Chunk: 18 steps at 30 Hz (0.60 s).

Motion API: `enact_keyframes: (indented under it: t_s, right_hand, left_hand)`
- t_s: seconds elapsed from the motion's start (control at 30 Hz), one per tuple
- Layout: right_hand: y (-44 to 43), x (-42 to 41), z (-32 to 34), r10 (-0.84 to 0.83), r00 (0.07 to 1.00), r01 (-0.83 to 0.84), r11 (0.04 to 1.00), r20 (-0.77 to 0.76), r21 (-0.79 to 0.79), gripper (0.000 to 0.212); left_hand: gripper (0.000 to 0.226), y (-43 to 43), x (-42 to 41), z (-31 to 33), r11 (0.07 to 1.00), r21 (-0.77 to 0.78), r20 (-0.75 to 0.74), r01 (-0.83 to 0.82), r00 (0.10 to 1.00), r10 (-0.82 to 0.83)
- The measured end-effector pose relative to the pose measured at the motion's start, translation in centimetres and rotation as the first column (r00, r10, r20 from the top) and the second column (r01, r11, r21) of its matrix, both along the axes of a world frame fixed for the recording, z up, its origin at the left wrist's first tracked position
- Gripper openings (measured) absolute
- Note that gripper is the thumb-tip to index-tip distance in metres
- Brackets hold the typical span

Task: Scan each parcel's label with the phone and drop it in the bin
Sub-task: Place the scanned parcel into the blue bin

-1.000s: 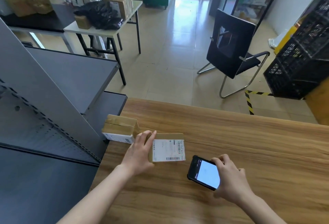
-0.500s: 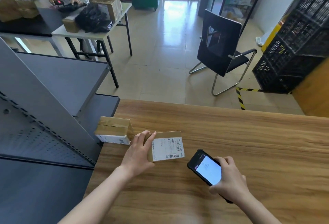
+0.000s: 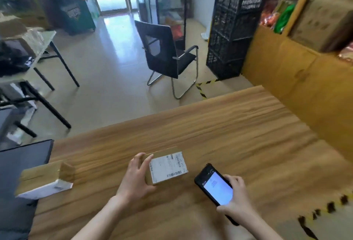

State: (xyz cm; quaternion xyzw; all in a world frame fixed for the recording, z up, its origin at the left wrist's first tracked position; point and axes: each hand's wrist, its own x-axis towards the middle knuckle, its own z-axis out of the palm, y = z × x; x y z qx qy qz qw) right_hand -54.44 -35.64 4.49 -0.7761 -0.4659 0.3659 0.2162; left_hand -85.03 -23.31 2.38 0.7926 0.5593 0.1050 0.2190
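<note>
Left hand grips labelled parcel, printed face up, on or just over wooden table. Right hand clasps phone, screen lit, at parcel's 3 o'clock. Second parcel at 9 o'clock, well apart.

The label print on the parcel is too blurred to read, as is the phone screen. The right grip hides the phone's near end; the left grip covers the parcel's left side. Another box at the left edge of the desk is smeared.
</note>
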Motion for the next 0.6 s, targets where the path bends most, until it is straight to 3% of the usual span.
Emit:
enact_keyframes:
  t_s: [0.17, 0.3, 0.6]
  right_hand:
    - [-7.4, 10.5, -0.4, -0.246, 0.969, 0.245, 0.969, -0.022, -0.039, 0.095]
    - [-14.6, 18.0, 0.3, -0.449, 0.893, 0.449, 0.893, 0.032, -0.012, 0.098]
    - [-31.1, 26.9, 1.5, -0.828, 0.554, 0.831, 0.556, 0.092, 0.003, 0.092]
  left_hand:
    - [0.106, -1.0, 14.3, 0.6, 0.975, -0.008, 0.044, 0.223, 0.974, -0.222]
    - [0.105, -3.4, 27.0, 0.8, 0.899, -0.004, 0.02, 0.437, 0.899, -0.437]
    - [0.103, -13.0, 51.4, 1.0, 0.55, -0.031, -0.067, 0.835, 0.547, -0.834]
